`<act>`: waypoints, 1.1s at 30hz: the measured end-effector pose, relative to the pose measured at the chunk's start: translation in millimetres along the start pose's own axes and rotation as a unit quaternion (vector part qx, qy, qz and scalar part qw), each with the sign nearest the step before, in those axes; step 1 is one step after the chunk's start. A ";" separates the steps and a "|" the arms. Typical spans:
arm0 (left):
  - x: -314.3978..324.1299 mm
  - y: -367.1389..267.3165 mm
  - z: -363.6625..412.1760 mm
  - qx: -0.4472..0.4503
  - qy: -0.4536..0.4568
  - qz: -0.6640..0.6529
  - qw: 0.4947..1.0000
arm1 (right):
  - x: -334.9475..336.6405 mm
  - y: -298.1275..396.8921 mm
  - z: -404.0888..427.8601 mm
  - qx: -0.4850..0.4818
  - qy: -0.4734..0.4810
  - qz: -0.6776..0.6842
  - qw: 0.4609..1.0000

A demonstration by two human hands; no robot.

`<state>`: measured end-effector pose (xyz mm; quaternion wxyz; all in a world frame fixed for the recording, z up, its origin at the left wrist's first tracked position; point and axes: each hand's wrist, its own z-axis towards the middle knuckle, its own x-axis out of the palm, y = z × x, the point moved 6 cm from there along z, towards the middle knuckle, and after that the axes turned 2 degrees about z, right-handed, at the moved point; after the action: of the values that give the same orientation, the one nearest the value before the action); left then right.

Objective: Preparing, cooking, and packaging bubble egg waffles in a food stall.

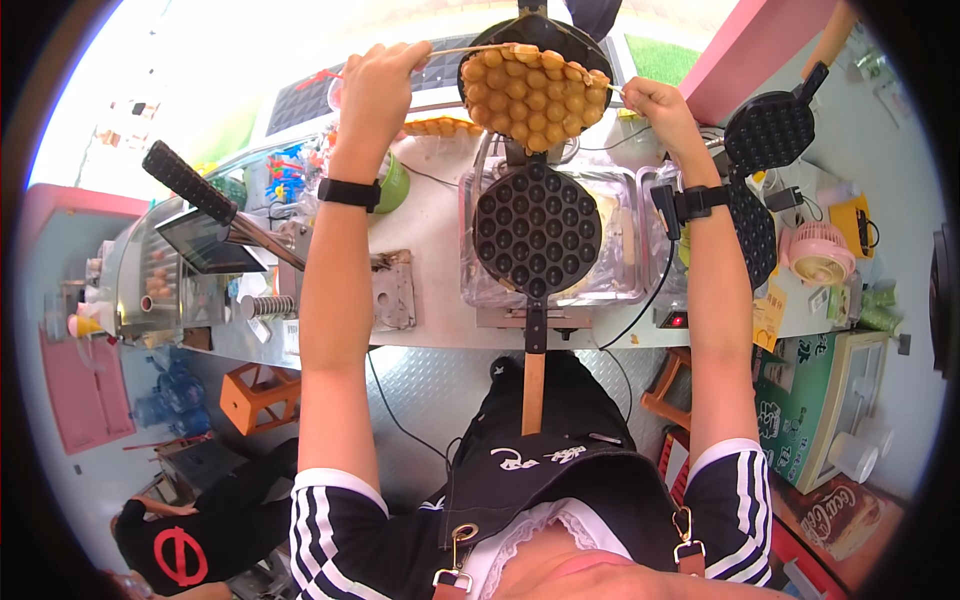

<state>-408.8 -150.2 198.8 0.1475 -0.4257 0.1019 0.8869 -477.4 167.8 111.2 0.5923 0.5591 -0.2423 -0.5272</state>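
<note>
A golden egg waffle point(534, 97) hangs between my two hands, in front of the raised upper plate point(487, 34) of a waffle iron. My left hand point(384, 86) grips a thin wooden stick point(461, 50) along the waffle's top edge. At the other side, my right hand point(652, 101) pinches a short light stick tip point(616, 88) by the waffle's edge. Below lies the iron's lower plate point(538, 229), black with round hollows and nothing in them. Its wooden handle point(533, 394) points towards me.
A metal tray point(634, 255) surrounds the iron. To the right stand a second waffle iron point(770, 133) and a pink fan point(819, 253). Another egg waffle point(442, 127) and a green container point(393, 184) are at left. A lever with a black grip point(187, 180) juts up. Someone in black point(217, 517) sits lower left.
</note>
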 end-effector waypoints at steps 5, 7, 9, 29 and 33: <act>-1.9 2.8 -5.7 0.013 0.025 -0.024 0.999 | 2.4 4.3 -2.3 -0.002 0.022 -0.018 1.000; -1.6 5.7 -8.4 0.014 0.034 -0.033 0.999 | 3.3 7.2 -3.1 -0.011 0.019 -0.014 1.000; -8.4 5.1 -8.9 0.011 0.007 -0.046 0.999 | 4.8 11.7 -3.2 -0.021 0.016 -0.009 1.000; 0.1 -131.8 92.5 0.336 0.093 0.180 0.920 | 1.0 7.5 -6.1 -0.021 -0.005 -0.018 1.000; 3.1 -125.7 90.9 0.386 0.123 0.165 0.899 | 3.6 9.9 -4.8 -0.050 -0.016 -0.002 0.999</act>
<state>-432.8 -4.2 245.5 0.1380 -0.4179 0.5226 0.7302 -468.5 164.8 117.9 0.6142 0.5205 -0.2239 -0.5492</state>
